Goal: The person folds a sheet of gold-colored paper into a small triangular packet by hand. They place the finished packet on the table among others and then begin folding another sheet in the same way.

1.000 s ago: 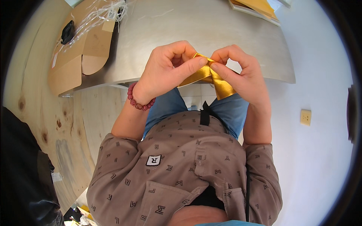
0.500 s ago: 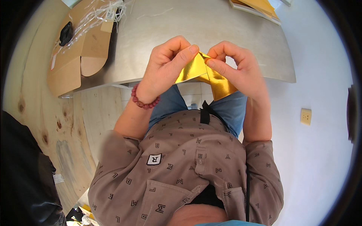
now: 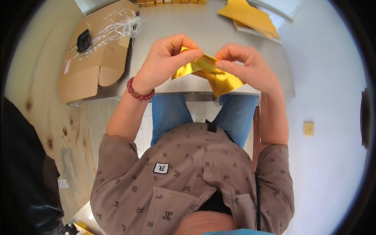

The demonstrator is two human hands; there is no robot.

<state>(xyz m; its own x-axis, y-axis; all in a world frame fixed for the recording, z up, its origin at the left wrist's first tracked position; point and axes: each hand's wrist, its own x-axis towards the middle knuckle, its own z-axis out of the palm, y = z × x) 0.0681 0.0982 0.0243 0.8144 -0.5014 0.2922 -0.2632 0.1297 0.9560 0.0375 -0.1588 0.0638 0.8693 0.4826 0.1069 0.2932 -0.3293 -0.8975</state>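
A metal table (image 3: 166,21) spans twelve o'clock in the head view, cardboard (image 3: 105,64) at ten. Just past twelve, our left hand (image 3: 164,58) and right hand (image 3: 252,69) pinch the foil (image 3: 221,80). We seem to be mid-fold; the next move likely calls for lining up its edges.

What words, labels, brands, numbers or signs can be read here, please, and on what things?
Golden foil: no lettering visible.
Brown shirt: readable dark letters, not copied here.
White square patch on it: one dark letter, not copied.
White label on the cardboard: too small to read.
Pale tag among the white strips: too small.
White tag by the black item: too small.
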